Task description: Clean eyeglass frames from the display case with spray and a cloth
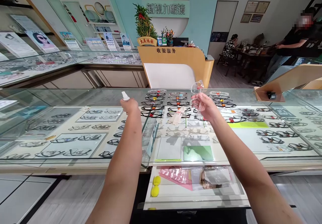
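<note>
My left hand (130, 105) is closed around a small white spray bottle (125, 95), whose top sticks up above the fingers over the glass counter. In my right hand (205, 104) is a pair of clear-framed eyeglasses (197, 87), pinched and held upright above the counter. Between the hands, rows of dark-framed eyeglasses (152, 108) lie on the glass top, several with small coloured stickers on the lenses. A folded pale cloth or packet with red print (176, 115) rests on the frames in the middle.
The glass display counter (161, 162) spans the front, with more frames inside. Below it an open drawer (216, 200) holds plastic packets and yellow round cases (155, 191). A wooden mirror stand (270, 94) is at right. Behind are a cashier desk (173, 54) and two people (284, 46).
</note>
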The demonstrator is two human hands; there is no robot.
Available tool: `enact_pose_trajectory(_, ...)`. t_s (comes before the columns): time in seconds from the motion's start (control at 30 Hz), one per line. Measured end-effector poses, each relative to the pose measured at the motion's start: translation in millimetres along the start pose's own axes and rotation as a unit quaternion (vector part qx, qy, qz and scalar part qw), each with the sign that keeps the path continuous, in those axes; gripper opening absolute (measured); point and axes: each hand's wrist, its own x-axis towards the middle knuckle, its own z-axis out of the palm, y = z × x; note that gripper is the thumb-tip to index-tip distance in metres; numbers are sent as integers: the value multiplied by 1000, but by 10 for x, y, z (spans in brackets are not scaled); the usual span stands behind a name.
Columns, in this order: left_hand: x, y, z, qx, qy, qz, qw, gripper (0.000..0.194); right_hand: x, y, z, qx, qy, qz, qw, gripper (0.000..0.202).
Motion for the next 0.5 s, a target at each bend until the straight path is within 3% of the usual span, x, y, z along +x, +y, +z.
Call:
enact_pose_trajectory(0.1, -2, -39, -50, 16, 95, -90, 991, 32, 10, 2, -17, -14, 5, -3, 1000, 47)
enact_pose_trajectory(0.17, -2, -39, -58, 23, 121, -133, 983, 46, 13, 3, -23, -16, 4, -3, 1000, 47)
enact_pose_trajectory(0.27, -17, -8, -49, 29, 122, -164, 979, 46, 12, 3, -24, -6, -2, 2, 1000, 46)
enact_pose_trajectory(0.5, -95, 88, -37, 12, 102, -167, 981, 46, 5, 0, -12, -12, 2, -1, 1000, 48)
